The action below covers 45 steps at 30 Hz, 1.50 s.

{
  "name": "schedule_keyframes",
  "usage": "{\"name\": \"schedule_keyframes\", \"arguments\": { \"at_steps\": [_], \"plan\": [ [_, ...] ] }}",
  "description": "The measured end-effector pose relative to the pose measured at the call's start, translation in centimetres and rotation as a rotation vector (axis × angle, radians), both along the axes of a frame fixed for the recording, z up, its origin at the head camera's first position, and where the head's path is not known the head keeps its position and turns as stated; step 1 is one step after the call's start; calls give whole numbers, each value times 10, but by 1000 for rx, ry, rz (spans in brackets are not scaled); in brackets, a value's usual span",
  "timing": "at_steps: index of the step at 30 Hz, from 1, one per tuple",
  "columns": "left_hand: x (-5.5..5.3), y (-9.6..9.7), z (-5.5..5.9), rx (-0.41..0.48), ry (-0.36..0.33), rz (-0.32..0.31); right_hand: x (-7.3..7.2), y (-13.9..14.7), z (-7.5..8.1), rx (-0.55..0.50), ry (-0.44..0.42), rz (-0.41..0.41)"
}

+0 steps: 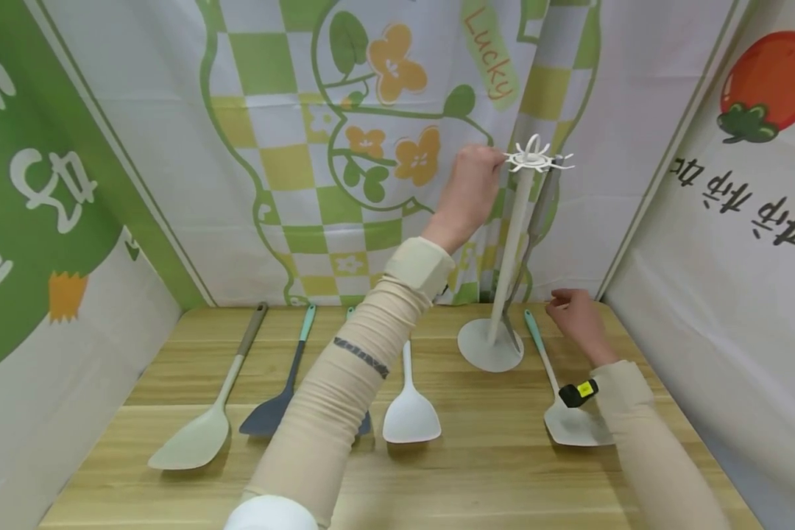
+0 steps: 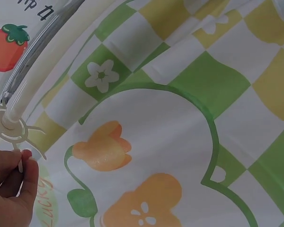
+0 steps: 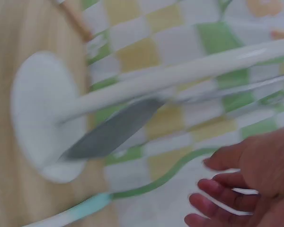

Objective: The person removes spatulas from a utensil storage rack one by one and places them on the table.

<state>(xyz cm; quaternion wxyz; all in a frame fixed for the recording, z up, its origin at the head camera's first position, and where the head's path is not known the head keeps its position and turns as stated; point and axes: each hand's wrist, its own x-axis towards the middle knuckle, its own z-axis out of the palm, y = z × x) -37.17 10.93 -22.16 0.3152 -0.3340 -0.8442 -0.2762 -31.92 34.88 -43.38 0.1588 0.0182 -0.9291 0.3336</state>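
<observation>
My left hand [image 1: 472, 188] pinches one hook of the white utensil stand [image 1: 515, 239] at its top; the left wrist view shows thumb and fingertips on that hook [image 2: 20, 163]. A spatula with a grey blade [image 3: 116, 130] hangs on the stand's far side, its blade close to the round base [image 1: 480, 350]. Near the base on the right, my right hand [image 1: 578, 320] hovers with loosely bent fingers and nothing in them. Below it lies a pale spatula with a mint handle [image 1: 534, 327], its blade partly covered by the right wrist.
On the wooden table [image 1: 490, 471], a beige turner [image 1: 195, 440], a dark blue one with a mint handle [image 1: 268, 414] and a white one [image 1: 411, 418] lie left of the stand. My left arm mostly hides another mint-handled utensil [image 1: 350, 312]. A patterned curtain [image 1: 265, 66] hangs behind.
</observation>
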Motion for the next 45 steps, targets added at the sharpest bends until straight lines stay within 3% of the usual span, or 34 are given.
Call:
{"name": "schedule_keyframes", "arguments": {
  "at_steps": [6, 11, 18, 21, 28, 35, 45],
  "plan": [
    [4, -1, 3, -183, 67, 125, 0, -20, 37, -151, 119, 106],
    [8, 2, 5, -306, 109, 207, -3, -37, 59, -304, 266, 135],
    [12, 5, 4, -270, 0, 178, 9, -69, 97, -426, 442, 112],
    [14, 6, 5, -256, -13, 180, 13, -78, 108, -445, 491, 126],
    [16, 6, 6, -313, 15, 204, 7, -84, 111, -472, 550, 93],
    [16, 5, 3, -318, 45, 195, 2, -83, 105, -453, 672, 67],
    [15, 3, 4, -326, 52, 232, 0, -84, 104, -473, 672, 81]
  ]
}}
